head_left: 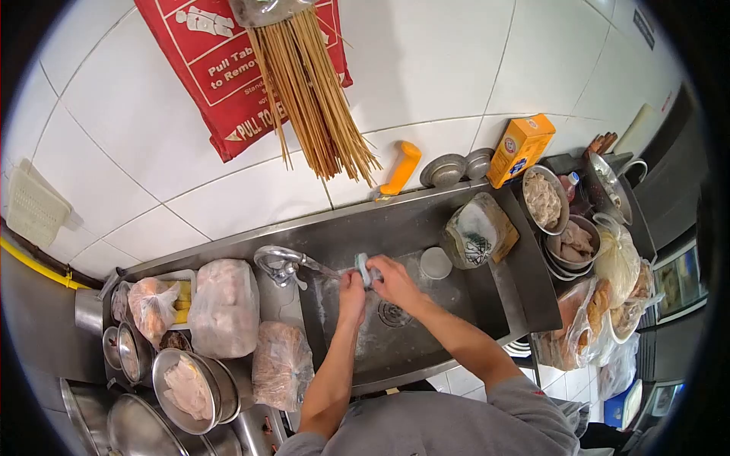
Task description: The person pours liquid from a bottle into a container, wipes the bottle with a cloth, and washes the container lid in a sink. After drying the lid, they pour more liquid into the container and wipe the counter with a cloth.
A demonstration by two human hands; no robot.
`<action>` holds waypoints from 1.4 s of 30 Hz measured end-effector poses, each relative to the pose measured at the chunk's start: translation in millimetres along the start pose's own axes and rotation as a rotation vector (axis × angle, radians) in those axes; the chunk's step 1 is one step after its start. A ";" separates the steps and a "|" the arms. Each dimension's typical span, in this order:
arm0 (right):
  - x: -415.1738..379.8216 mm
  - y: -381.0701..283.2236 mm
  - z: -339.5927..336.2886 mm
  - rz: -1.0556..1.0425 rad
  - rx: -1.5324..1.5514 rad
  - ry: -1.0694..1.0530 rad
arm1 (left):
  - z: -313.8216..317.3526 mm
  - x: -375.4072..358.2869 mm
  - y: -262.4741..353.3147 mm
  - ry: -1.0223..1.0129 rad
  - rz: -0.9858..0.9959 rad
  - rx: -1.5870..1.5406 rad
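Over the metal sink [471, 304], my left hand [352, 295] and my right hand [395, 283] come together just past the tip of the faucet [283, 264]. Both are closed around a small pale blue-grey object [363, 266], mostly covered by fingers, so its kind cannot be made out. Water seems to run from the spout beside my left hand. Below my hands lies the round drain [394, 312]. A white round lid or tub [436, 263] sits in the sink to the right, near a plastic bag with a greenish mesh scrubber [477, 232].
Bagged meat [224, 308] and metal bowls of meat [190, 391] crowd the left counter. More bowls [544, 199] stand at right, beside an orange box [521, 150]. A yellow-orange handle [401, 169] leans against the wall; a bundle of thin sticks [312, 99] hangs above the sink.
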State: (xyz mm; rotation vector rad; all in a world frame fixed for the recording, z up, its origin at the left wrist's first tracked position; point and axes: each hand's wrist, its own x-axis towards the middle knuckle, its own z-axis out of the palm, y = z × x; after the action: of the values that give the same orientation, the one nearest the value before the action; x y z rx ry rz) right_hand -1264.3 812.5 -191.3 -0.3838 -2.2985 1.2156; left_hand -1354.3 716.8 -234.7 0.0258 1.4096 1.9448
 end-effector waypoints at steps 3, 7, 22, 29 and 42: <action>1.8 -4.9 13.4 -0.002 0.035 0.323 | 24.0 -28.5 40.4 0.061 0.230 0.369; -4.0 16.2 42.1 0.606 0.661 0.222 | 28.5 -28.8 42.6 0.062 0.581 0.816; -41.9 6.0 49.3 0.421 0.256 0.412 | 15.4 -33.7 20.2 -0.057 0.334 0.503; -60.0 47.1 7.7 0.549 0.904 0.360 | -18.2 -11.5 1.6 -0.152 0.337 0.602; -4.3 17.8 12.6 0.297 0.247 0.418 | 12.6 -36.1 32.7 -0.358 0.547 0.923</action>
State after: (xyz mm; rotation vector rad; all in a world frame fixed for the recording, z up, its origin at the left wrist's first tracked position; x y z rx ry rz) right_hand -1267.5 811.9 -213.2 -0.8224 -1.7560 1.3873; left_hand -1339.9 702.5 -188.6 1.2204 2.0381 1.3716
